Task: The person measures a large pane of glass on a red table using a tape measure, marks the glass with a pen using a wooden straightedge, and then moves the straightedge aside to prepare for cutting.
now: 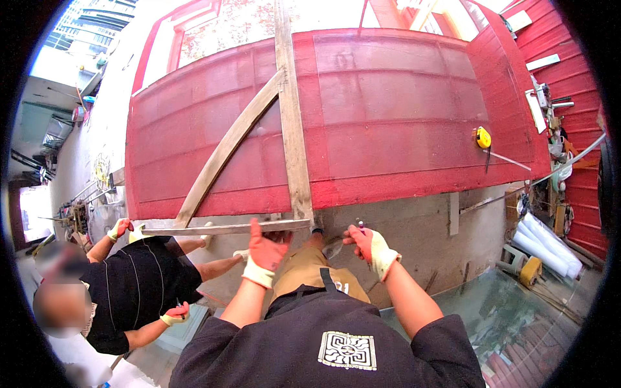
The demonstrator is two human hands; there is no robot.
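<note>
A triangular wooden frame (228,147) made of long strips lies over a red-and-clear sheeted surface, its near strip sticking out past the edge. My left hand (266,251), in a cream glove with a red palm, is at that near strip. Its thumb lies over the wood and the other fingers pass beneath, partly hidden. My right hand (370,247), gloved alike, is apart from the frame, to the right of its corner. Its fingers are closed around a thin pen-like stick (361,224), mostly covered by the glove.
A co-worker's gloved hand (120,229) is at the strip's left end; the other (175,313) holds something small and dark. A yellow tape measure (482,137) lies on the red surface (388,196). Glass sheets (498,310) and white rolls (547,244) are at the right.
</note>
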